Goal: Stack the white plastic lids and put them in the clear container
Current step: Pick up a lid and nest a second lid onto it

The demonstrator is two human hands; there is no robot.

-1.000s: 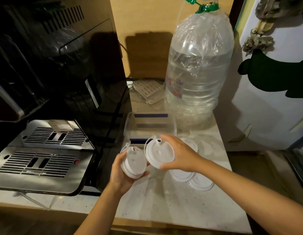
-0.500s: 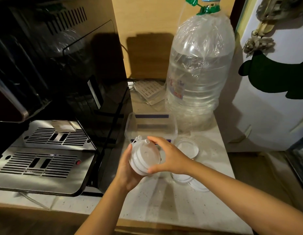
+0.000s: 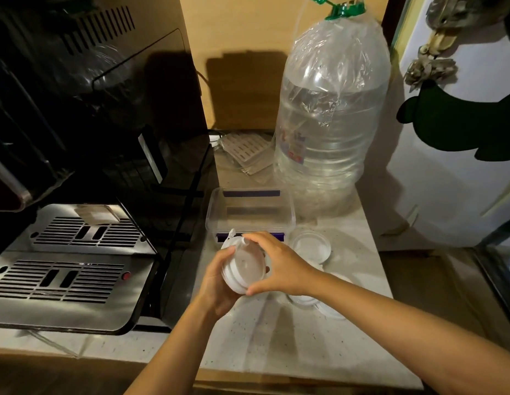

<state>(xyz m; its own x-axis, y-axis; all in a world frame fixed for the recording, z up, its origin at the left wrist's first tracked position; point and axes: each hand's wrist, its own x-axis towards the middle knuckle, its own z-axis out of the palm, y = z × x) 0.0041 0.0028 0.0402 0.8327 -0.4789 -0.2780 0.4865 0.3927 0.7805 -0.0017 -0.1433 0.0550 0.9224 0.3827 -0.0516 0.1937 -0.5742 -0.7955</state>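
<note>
A small stack of white plastic lids [image 3: 244, 267] is held above the counter between both hands. My left hand [image 3: 215, 289] cups the stack from below and the left. My right hand [image 3: 279, 266] grips its top lid from the right, thumb and fingers around the rim. Just behind the hands the clear container [image 3: 249, 213] stands open with nothing visible inside. One loose white lid [image 3: 311, 245] lies right of the container. Other lids [image 3: 326, 307] lie on the counter, partly hidden under my right wrist.
A black and steel coffee machine [image 3: 77, 266] fills the left side, close to the container. A large clear water bottle [image 3: 331, 118] stands behind the container on the right. A white door [image 3: 459, 181] bounds the right. The speckled counter [image 3: 276, 346] ends near my forearms.
One second ago each hand held its own lids, side by side. My right hand has brought its lid onto the left hand's stack, and both hands now hold one stack.
</note>
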